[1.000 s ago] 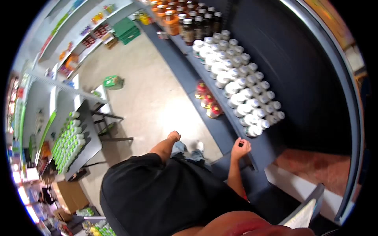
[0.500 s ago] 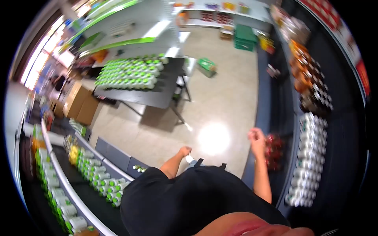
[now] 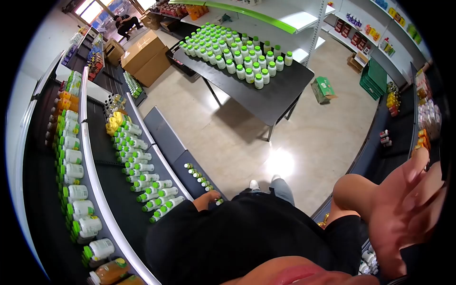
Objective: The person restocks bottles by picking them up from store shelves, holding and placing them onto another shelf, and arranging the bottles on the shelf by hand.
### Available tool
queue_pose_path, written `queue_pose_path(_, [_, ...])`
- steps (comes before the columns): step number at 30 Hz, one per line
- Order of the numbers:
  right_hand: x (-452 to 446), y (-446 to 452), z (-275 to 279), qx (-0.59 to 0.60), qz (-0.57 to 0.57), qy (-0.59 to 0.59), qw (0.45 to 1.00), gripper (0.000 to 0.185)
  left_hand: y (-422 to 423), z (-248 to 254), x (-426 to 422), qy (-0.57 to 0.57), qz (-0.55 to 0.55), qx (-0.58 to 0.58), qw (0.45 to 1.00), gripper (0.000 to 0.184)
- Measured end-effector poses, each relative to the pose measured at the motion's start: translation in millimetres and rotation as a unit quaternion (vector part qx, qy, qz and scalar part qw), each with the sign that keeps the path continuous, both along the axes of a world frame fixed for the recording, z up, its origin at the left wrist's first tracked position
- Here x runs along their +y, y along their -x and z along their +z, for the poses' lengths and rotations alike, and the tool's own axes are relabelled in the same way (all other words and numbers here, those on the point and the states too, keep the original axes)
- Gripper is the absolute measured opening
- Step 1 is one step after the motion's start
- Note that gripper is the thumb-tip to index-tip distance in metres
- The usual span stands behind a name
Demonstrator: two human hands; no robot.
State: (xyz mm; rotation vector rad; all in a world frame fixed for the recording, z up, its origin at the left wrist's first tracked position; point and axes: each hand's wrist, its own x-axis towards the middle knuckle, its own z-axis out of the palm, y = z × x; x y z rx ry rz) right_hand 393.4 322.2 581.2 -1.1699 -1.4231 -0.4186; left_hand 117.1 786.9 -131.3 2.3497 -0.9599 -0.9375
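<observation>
My right hand (image 3: 408, 204) is raised close to the camera at the right, its fingers apart and partly bent, with nothing visible in them. My left hand (image 3: 207, 199) hangs low beside my body, just above small white bottles (image 3: 198, 176) with green caps on the bottom shelf; its fingers are mostly hidden. To its left, rows of white green-capped bottles (image 3: 137, 164) stand on the middle shelf. Larger white jars (image 3: 78, 192) with green lids line the upper shelf.
A black table (image 3: 266, 97) holds many white green-capped bottles (image 3: 237, 57). A cardboard box (image 3: 145, 57) stands left of it. On the floor to its right are a green carton (image 3: 324, 89) and green crates (image 3: 374, 78). A person (image 3: 127, 24) sits far back.
My view has turned left, bringing the left shelves and table more into sight. My right hand has risen from beside the right shelf to near the camera.
</observation>
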Motion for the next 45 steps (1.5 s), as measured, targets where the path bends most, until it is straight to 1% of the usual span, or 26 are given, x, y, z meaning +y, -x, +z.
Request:
queue_pose_path(1, [2, 17, -8, 0.109, -0.087, 0.007, 0.99, 0.04, -8, -3, -1, 0.044, 0.125, 0.109, 0.985, 0.029])
queue_pose_path(2, [5, 34, -13, 0.215, -0.172, 0.013, 0.961, 0.034, -23, -8, -11, 0.086, 0.246, 0.213, 0.942, 0.03])
queue_pose_path(4, [36, 9, -11, 0.28, -0.124, -0.035, 0.951, 0.038, -62, -8, -11, 0.193, 0.213, 0.065, 0.956, 0.032])
queue_pose_path(5, [52, -3, -11, 0.311, -0.1, -0.062, 0.943, 0.041, -89, -2, -23, 0.245, 0.053, -0.195, 0.948, 0.035])
queue_pose_path(6, [61, -20, -18, 0.266, -0.091, -0.088, 0.956, 0.041, -98, -26, -25, 0.155, 0.289, 0.148, 0.933, 0.036])
queue_pose_path(7, [64, -35, -26, 0.233, -0.099, -0.11, 0.961, 0.04, -124, 13, -43, 0.082, 0.602, 0.351, 0.713, 0.038])
queue_pose_path(9, [69, -65, -41, 0.166, -0.118, -0.154, 0.967, 0.039, -176, 36, -40, 0.131, 0.595, 0.285, 0.74, 0.043])
queue_pose_path(10, [53, -64, -70, 0.218, -0.139, -0.197, 0.946, 0.039, -186, 24, -37, 0.153, 0.594, 0.265, 0.744, 0.043])
queue_pose_path(11, [65, -78, -63, 0.213, -0.065, -0.258, 0.94, 0.037, -195, 10, -32, 0.185, 0.604, 0.229, 0.741, 0.04])
queue_pose_path(12, [78, -93, -55, 0.202, 0.015, -0.316, 0.927, 0.038, -211, 31, -24, 0.17, 0.585, 0.225, 0.761, 0.039])
queue_pose_path(13, [91, -108, -48, 0.186, 0.092, -0.365, 0.908, 0.042, -216, 48, -16, 0.164, 0.587, 0.233, 0.758, 0.039])
queue_pose_path(15, [107, -138, -44, 0.192, 0.086, -0.365, 0.907, 0.042, -252, 68, 1, 0.166, 0.589, 0.233, 0.756, 0.04])
queue_pose_path(16, [116, -155, -42, 0.181, 0.103, -0.345, 0.915, 0.042, -261, 66, 14, 0.176, 0.605, 0.193, 0.752, 0.04])
queue_pose_path(18, [129, -185, -41, 0.178, 0.14, -0.317, 0.921, 0.042, -268, 61, 34, 0.212, 0.675, 0.141, 0.693, 0.04])
queue_pose_path(20, [142, -210, -40, 0.147, 0.13, -0.311, 0.93, 0.04, -263, 45, 57, 0.224, 0.735, 0.112, 0.63, 0.041])
queue_pose_path(22, [156, -230, -42, 0.127, 0.1, -0.344, 0.925, 0.037, -248, 73, 62, 0.247, 0.811, 0.167, 0.503, 0.038])
queue_pose_path(24, [171, -251, -44, 0.113, 0.095, -0.371, 0.917, 0.034, -222, 68, 67, 0.264, 0.882, 0.182, 0.347, 0.03])
queue_pose_path(26, [192, -270, -43, 0.105, 0.111, -0.384, 0.91, 0.033, -177, 40, 80, 0.274, 0.866, 0.194, 0.371, 0.023])
queue_pose_path(28, [213, -284, -42, 0.096, 0.118, -0.392, 0.907, 0.032, -146, 39, 88, 0.312, 0.811, 0.309, 0.386, 0.02])
queue_pose_path(31, [246, -302, -42, 0.091, 0.117, -0.395, 0.907, 0.03, -129, 42, 71, 0.188, 0.868, 0.328, 0.322, 0.024])
queue_pose_path(32, [260, -308, -44, 0.093, 0.119, -0.392, 0.907, 0.03, -129, 55, 73, 0.388, 0.782, 0.298, 0.386, 0.028])
queue_pose_path(35, [310, -325, -49, 0.096, 0.125, -0.397, 0.904, 0.029, -138, 35, 86, 0.294, 0.854, 0.336, 0.268, 0.034])
queue_pose_path(37, [348, -335, -53, 0.093, 0.134, -0.399, 0.902, 0.028, -143, 32, 112, 0.297, 0.797, 0.276, 0.449, 0.039])
queue_pose_path(39, [389, -343, -55, 0.092, 0.131, -0.393, 0.906, 0.027, -159, 23, 141, 0.231, 0.864, 0.341, 0.289, 0.042])
queue_pose_path(42, [464, -353, -59, 0.085, 0.131, -0.383, 0.911, 0.027, -191, 38, 197, 0.179, 0.873, 0.344, 0.296, 0.046])
queue_pose_path(45, [533, -362, -60, 0.076, 0.135, -0.378, 0.913, 0.026, -224, 28, 268, 0.223, 0.883, 0.3, 0.284, 0.045])
